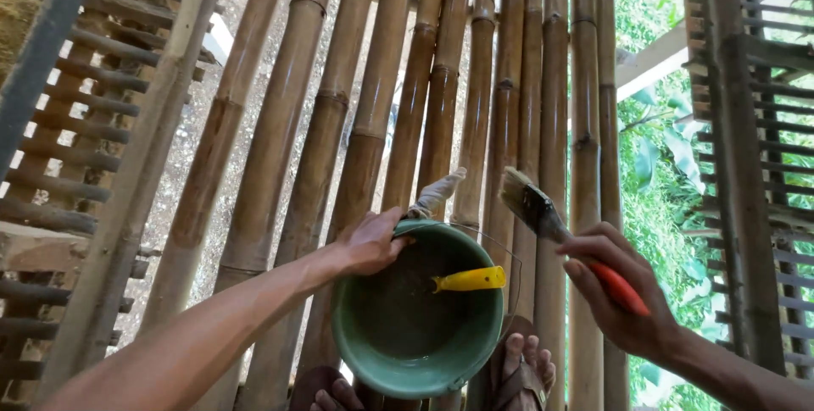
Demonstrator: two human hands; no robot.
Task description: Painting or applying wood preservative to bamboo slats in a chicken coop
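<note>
Bucket in my left hand, brush in my right, above the bamboo poles.

My left hand (370,244) is closed on the rim of the green bucket (398,343), gripping it at the near left edge beside a rag-wrapped bit of handle (437,194); the bucket hangs tilted toward me, and a yellow-handled tool (471,280) lies inside against its right wall. My right hand (615,297) is wrapped around the red handle of a paintbrush (536,208), bristles pointing up and left, just beside the bucket's right rim but apart from it. Behind both run upright bamboo poles (365,80). My sandalled feet (521,369) show just below the bucket.
</note>
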